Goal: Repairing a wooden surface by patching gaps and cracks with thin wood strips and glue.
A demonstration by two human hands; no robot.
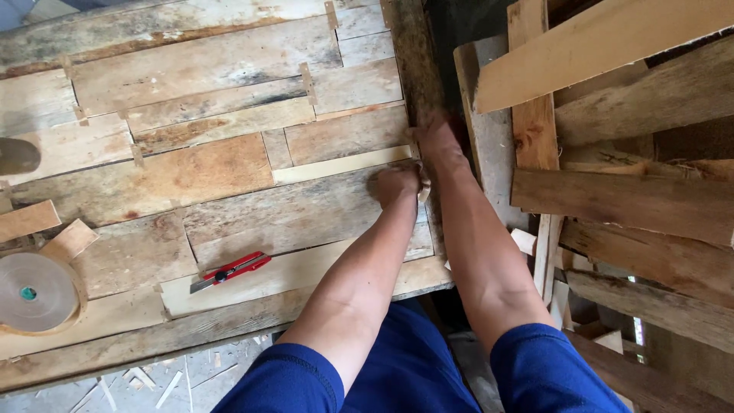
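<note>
Pale paper tape strip (342, 164) lies nearly pressed flat across the patched veneer sheet (229, 176), left hand (394, 186) fisted on its end, right hand (434, 138) flat beside.

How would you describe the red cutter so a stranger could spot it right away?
Start at the big wooden sheet patched from veneer pieces, then look along its near edge, left of the left hand. The utility knife lies flat on a pale strip, the only red thing there, unlike the brown tape roll.
</note>
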